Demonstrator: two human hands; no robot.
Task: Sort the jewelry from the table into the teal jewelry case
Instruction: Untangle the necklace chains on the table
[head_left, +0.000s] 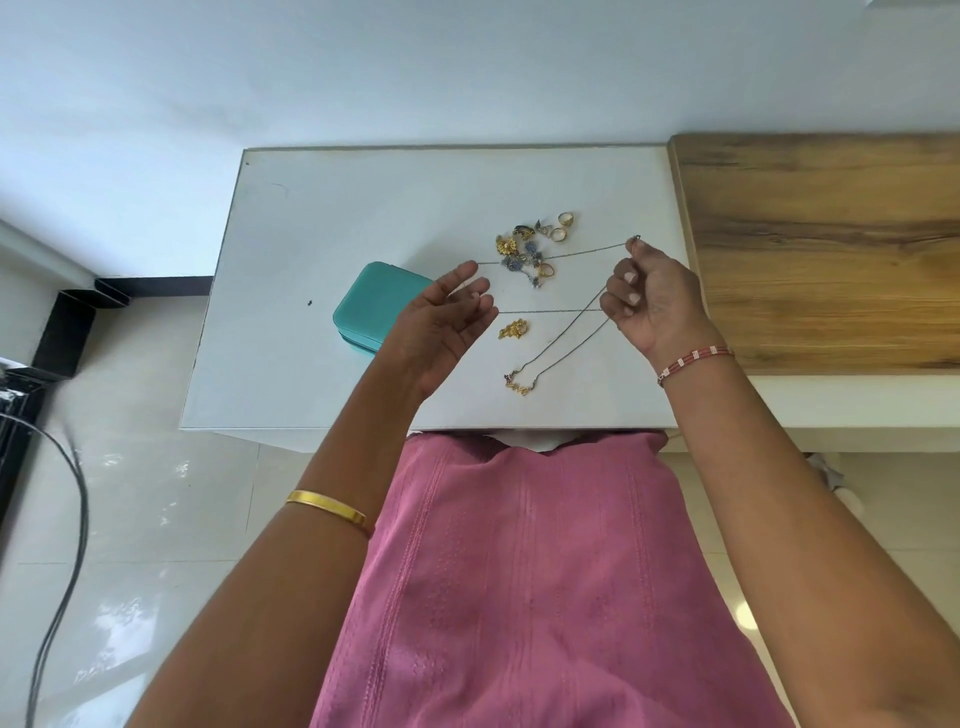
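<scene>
Teal case (371, 306) sits shut beside my left hand (447, 317), fingers spread under the chain (571, 253) my right hand (644, 296) pinches, stretching it untangled.

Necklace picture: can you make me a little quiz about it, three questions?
1. True or false: the teal case is shut.
2. Which hand pinches the end of the thin chain? A) left hand B) right hand
3. Fill in: the gold pendant hanging on the chain rests on the ____.

Key: 1 true. 2 B, by the clasp; the chain also runs across the left fingers. 3 table.
</scene>
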